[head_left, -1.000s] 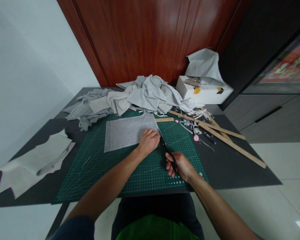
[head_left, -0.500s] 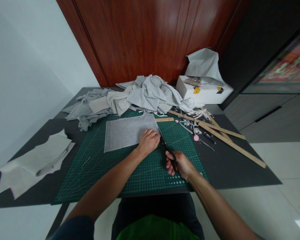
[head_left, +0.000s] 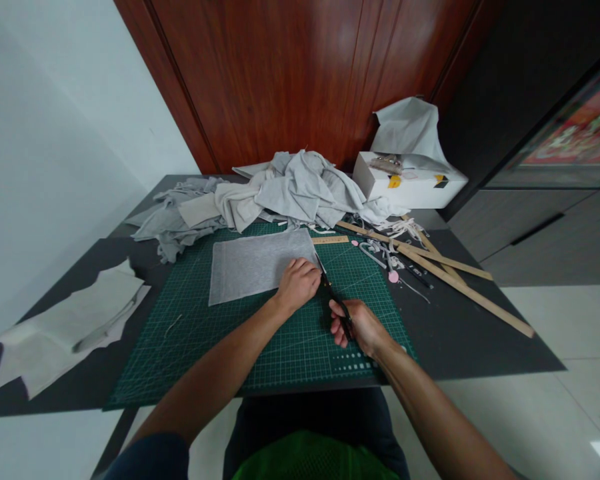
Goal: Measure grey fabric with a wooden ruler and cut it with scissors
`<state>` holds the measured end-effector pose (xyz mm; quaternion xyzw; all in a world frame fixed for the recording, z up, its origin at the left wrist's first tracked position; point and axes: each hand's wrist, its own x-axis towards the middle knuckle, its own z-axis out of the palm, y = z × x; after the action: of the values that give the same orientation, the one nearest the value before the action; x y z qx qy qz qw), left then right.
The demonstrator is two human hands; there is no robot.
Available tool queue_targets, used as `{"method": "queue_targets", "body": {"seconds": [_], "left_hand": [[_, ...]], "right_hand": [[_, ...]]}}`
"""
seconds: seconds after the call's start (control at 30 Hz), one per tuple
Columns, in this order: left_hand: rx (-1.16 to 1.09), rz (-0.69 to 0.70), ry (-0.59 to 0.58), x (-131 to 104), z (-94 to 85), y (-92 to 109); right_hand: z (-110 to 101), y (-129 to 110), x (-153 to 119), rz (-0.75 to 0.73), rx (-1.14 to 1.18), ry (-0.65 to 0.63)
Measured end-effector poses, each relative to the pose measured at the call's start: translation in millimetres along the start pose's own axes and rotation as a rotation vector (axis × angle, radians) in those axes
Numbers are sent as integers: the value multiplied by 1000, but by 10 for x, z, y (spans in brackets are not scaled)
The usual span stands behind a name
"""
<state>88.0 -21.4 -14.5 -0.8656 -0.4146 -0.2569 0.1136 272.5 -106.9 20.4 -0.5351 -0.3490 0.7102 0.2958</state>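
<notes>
A light grey rectangular piece of fabric (head_left: 247,263) lies flat on the green cutting mat (head_left: 280,350). My left hand (head_left: 299,283) rests on its lower right corner, fingers bent and pressed together on the cloth's edge. In my right hand (head_left: 354,323) are black-handled scissors (head_left: 333,293), their handles gripped between thumb and fingers. The blades point away from me along the fabric's right edge, right beside my left fingertips. How much cloth lies between the blades is too small to tell.
Heaped grey and cream cloth (head_left: 310,190) lies along the back. Folded pale fabric (head_left: 75,320) is at the left. Wooden strips (head_left: 460,293), cords and small tools lie on the right, before a white box (head_left: 407,183). A short wooden ruler (head_left: 333,239) sits behind the scissors.
The scissor handles in my right hand have drawn slightly closer together and shifted a little left. My left hand and the fabric stay in place.
</notes>
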Motion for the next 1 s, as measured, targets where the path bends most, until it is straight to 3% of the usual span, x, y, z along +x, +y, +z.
{"method": "queue_targets", "body": {"seconds": [1.0], "left_hand": [[-46,-15,13,3,-32,14]], "right_hand": [[1,-33,107,-6,-13,-9]]}}
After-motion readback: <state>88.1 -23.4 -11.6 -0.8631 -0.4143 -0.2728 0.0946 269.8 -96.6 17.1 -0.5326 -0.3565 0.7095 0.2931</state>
